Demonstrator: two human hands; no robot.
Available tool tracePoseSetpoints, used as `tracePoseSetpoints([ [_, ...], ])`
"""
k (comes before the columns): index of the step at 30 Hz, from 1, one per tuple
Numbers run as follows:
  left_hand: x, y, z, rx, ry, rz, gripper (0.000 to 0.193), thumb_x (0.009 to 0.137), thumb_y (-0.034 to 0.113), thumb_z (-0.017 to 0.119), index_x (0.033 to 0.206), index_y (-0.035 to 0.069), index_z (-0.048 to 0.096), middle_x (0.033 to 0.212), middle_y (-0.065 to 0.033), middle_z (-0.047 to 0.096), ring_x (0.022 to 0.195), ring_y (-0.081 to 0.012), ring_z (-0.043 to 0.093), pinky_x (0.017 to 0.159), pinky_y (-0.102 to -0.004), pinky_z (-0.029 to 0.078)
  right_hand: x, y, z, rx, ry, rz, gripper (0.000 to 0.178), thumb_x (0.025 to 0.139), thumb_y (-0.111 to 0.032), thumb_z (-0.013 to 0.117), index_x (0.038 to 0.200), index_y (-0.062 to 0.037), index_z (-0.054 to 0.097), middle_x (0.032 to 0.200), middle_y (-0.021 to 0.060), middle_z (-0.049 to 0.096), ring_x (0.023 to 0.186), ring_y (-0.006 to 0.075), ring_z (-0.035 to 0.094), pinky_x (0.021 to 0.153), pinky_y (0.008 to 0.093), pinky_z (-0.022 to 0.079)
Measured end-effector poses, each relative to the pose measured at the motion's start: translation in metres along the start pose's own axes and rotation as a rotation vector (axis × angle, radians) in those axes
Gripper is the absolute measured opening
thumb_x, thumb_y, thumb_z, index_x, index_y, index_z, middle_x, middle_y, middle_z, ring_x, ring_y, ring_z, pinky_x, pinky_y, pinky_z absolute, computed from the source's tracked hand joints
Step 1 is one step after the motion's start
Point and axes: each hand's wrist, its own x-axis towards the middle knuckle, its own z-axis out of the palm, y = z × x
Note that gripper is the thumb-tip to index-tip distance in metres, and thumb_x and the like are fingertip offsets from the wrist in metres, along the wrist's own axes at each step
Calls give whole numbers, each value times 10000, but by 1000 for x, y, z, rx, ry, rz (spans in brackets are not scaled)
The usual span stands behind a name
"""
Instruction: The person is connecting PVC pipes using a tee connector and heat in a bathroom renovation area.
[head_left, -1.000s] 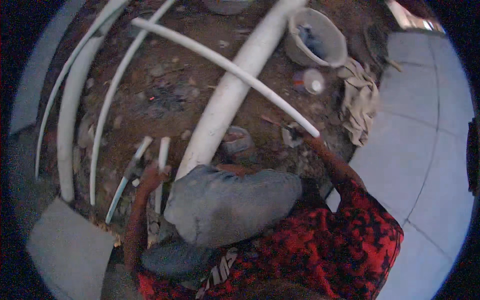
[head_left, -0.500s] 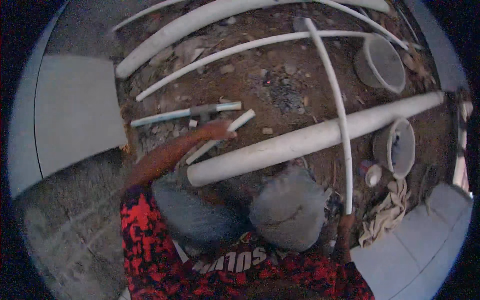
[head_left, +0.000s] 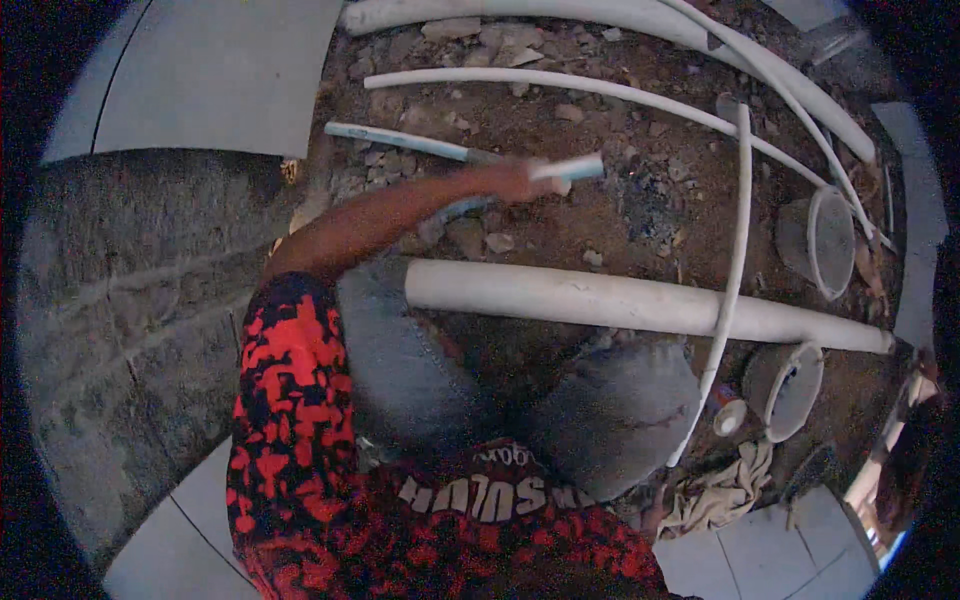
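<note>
My left hand (head_left: pixel 520 182) is blurred by motion and closed around a short white and light-blue pipe (head_left: pixel 585 168), whose two ends show on either side of it. Just beyond, partly behind that hand, lies a pale blue pipe (head_left: pixel 400 139) with a dark grey tee fitting (head_left: pixel 484 157). A long thin white pipe (head_left: pixel 742 210) runs toward me across a thick white pipe (head_left: pixel 560 293). Near its lower end, my right hand (head_left: pixel 652 508) shows only as a dim sliver beside my shirt, its fingers hidden.
Another thin pipe (head_left: pixel 540 80) and a large curved pipe (head_left: pixel 560 14) lie farther off on rubble-strewn soil. At the right are two buckets (head_left: pixel 828 240), a small can (head_left: pixel 730 417) and a crumpled cloth (head_left: pixel 722 495). Pale tiles (head_left: pixel 220 75) border the dirt at the left.
My left hand has reached farther forward and right, bringing the short pipe with it. The whole view has turned, and my right hand has mostly slipped out of sight.
</note>
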Motion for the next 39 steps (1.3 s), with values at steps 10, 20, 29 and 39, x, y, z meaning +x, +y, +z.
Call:
tracePoseSetpoints([
  [10,-32,-50,-60,-200,329,-101,585,882,559,409,1161,52,495,955,-134,558,752,-208,559,654,-370,472,89,-107,266,-337,-587,-184,325,913,-224,442,1149,-3,484,919,102,600,743,176,569,687,277,466],
  [20,-67,-77,-50,-412,319,-321,663,903,452,458,1359,9,266,1015,-145,572,787,-173,603,669,-313,486,133,-113,609,-1727,-763,-1510,307,858,-224,520,1118,-64,554,1044,212,576,925,353,585,743,450,484],
  [29,-138,-37,-32,-545,462,-135,640,903,428,469,1384,71,247,955,-119,602,583,-135,580,564,-292,505,125,-107,671,-1834,-1079,-1316,371,798,-321,580,1034,-34,572,1041,202,588,921,377,586,745,478,489],
  [39,-141,-37,-44,-654,127,69,546,886,318,498,1371,155,307,872,-73,574,611,-128,576,493,-249,515,81,-204,589,-1400,-890,-1053,535,740,-313,689,1152,-29,497,972,199,615,911,348,597,815,417,449],
])
